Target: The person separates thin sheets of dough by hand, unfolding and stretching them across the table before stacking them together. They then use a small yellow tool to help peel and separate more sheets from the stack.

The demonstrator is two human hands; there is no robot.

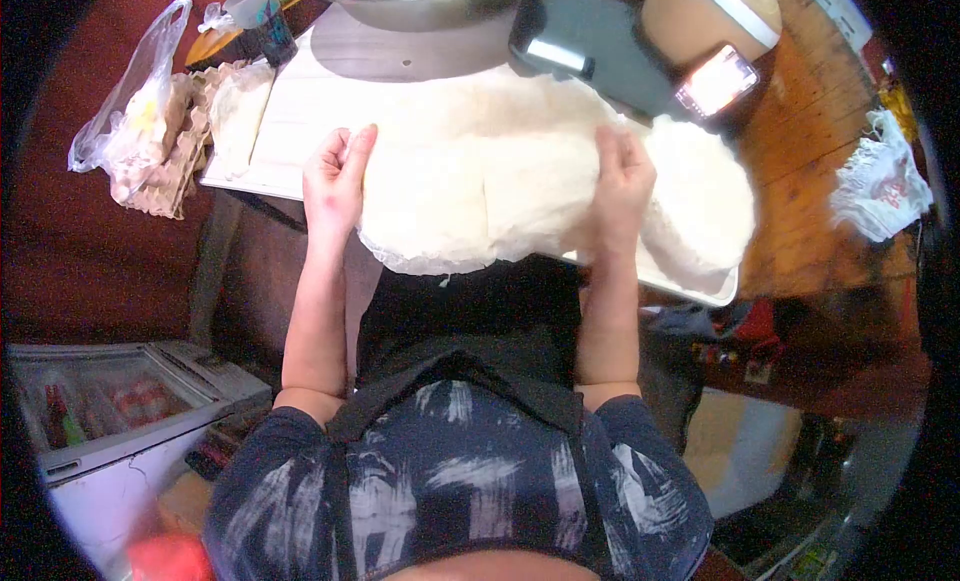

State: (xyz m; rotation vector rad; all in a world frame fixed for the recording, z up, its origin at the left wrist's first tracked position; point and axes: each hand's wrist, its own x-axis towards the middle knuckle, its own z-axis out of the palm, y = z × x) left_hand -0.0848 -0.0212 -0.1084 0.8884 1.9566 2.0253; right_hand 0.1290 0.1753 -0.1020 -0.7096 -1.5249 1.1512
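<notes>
A wide, pale sheet that looks like thin dough (480,196) is stretched between my two hands, its near edge hanging past the tray toward my body. My left hand (336,186) pinches its left edge between thumb and fingers. On the other side, my right hand (622,179) grips the sheet near its right end, fingers curled and slightly blurred. Under the sheet is a white tray (280,146). A rounded pile of similar white sheets (702,196) rests on the tray's right end, just right of my right hand.
At the back stands a metal bowl (420,9) of shredded food. A lit phone (717,81) leans by a tan container (690,21) at back right. Left lie a clear plastic bag (150,71) and cardboard (170,186). A crumpled white bag (882,176) sits on the wooden table (810,211).
</notes>
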